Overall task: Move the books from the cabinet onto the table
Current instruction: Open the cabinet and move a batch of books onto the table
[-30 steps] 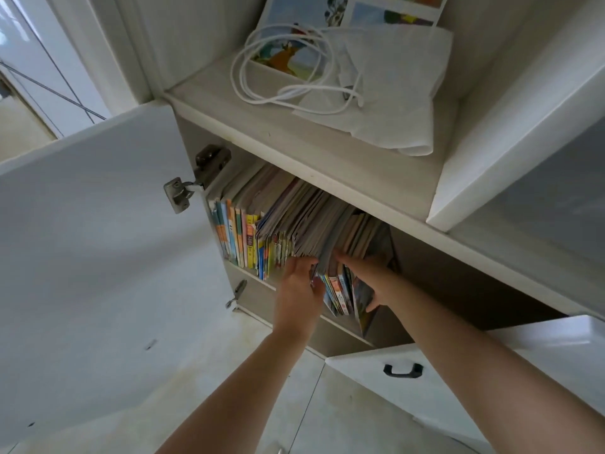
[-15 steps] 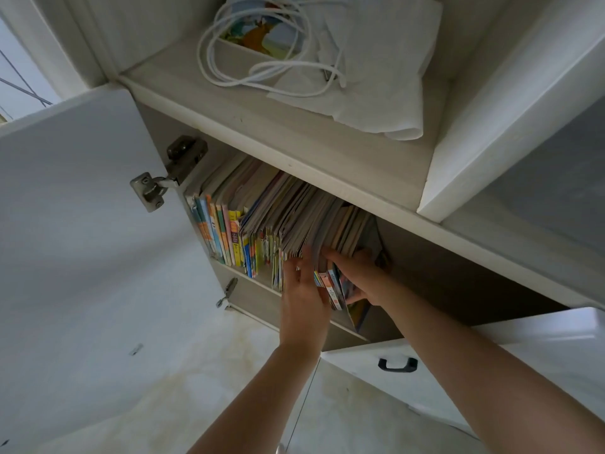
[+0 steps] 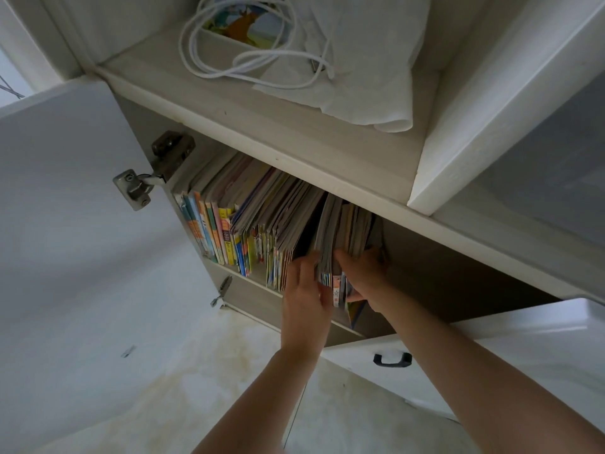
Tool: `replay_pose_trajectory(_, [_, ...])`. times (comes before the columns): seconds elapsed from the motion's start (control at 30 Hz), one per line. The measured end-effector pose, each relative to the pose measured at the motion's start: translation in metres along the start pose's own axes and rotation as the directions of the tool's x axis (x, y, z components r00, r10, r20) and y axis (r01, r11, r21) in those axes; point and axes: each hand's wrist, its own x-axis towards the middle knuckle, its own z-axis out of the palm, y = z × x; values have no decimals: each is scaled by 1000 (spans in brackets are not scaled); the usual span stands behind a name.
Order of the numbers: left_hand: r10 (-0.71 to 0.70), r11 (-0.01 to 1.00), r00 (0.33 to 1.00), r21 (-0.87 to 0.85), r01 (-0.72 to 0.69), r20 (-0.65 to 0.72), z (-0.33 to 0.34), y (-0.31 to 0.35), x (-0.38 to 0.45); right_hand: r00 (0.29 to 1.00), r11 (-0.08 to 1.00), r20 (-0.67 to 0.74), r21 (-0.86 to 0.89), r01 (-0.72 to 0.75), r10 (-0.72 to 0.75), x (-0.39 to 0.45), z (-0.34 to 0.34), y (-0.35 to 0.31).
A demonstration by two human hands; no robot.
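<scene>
**Thin Books Being Separated at the Right End of the Cabinet Row**

Pale floor tiles (image 3: pixel 170 398) are being seen below an open cabinet (image 3: pixel 327 178), whose left door (image 3: pixel 65 224) is being held wide on its hinge (image 3: pixel 140 185). On the lower shelf, a long row of books (image 3: pixel 262 224) is being kept upright, leaning slightly. A small bundle of books (image 3: pixel 330 244) at the right end is being parted from the row: the left hand (image 3: pixel 306 293) is being pressed against the bundle's left face with fingers fairly straight, while the right hand (image 3: pixel 363 276) is being curled round its right side, thumb at the front. No desk is being shown in this view.

Trouble is being judged most likely from the thinness of the books. If the bundle is being squeezed unevenly, a few slim volumes could be slipping out at the bottom and dropping to the floor. With the bundle being drawn away, the leaning row could be left toppling rightward into the gap.

Room is being limited above by the shelf edge (image 3: pixel 294 162), close over the book tops, so the bundle probably needs drawing straight forward. To the right, dark vacant shelf space is being left open. Below right, a half-open door with a black handle (image 3: pixel 392 359) is jutting near the right forearm and could be knocked. On the upper shelf, a white cable (image 3: pixel 209 57) and a cloth (image 3: pixel 366 77) are being left well apart from the hands.
</scene>
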Motion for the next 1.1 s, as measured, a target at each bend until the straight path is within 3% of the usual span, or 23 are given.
replay_pose_trajectory(0.13, [-19,991,999,136,14,37,4,-3,5,996,1000,-90,12,-22,23,-3,-7,3])
replay_pose_trajectory(0.27, [-85,995,990,58,79,109,7,-8,9,989,992,-143,-129,4,-23,-9,-12,2])
replay_pose_trajectory(0.37, [-128,992,983,9,128,133,11,-7,9,939,964,-274,-222,147,-206,-5,-14,6])
replay_pose_trajectory(0.47, [-130,991,985,-10,132,117,19,-10,9,894,915,-300,-333,230,-334,-6,-13,3])
replay_pose_trajectory(0.53, [-131,991,987,-18,133,94,23,-9,7,847,831,-297,-492,259,-440,-9,-13,4])
replay_pose_trajectory(0.63, [-134,990,988,-26,136,78,29,-8,4,726,608,-255,-746,272,-638,-10,-13,9])
replay_pose_trajectory(0.7, [-137,989,988,-38,140,73,31,-9,4,748,613,-236,-742,273,-620,-10,-12,9])
replay_pose_trajectory(0.8, [-165,984,986,-64,167,36,31,-14,6,843,772,-248,-576,268,-478,-6,-11,3])
replay_pose_trajectory(0.93, [-278,944,961,-189,271,-9,35,-13,8,954,922,-237,-378,85,-185,4,-12,-15])
replay_pose_trajectory(1.1, [-335,906,942,-281,317,-17,55,-6,10,967,931,-238,-365,0,-94,12,-6,-24])
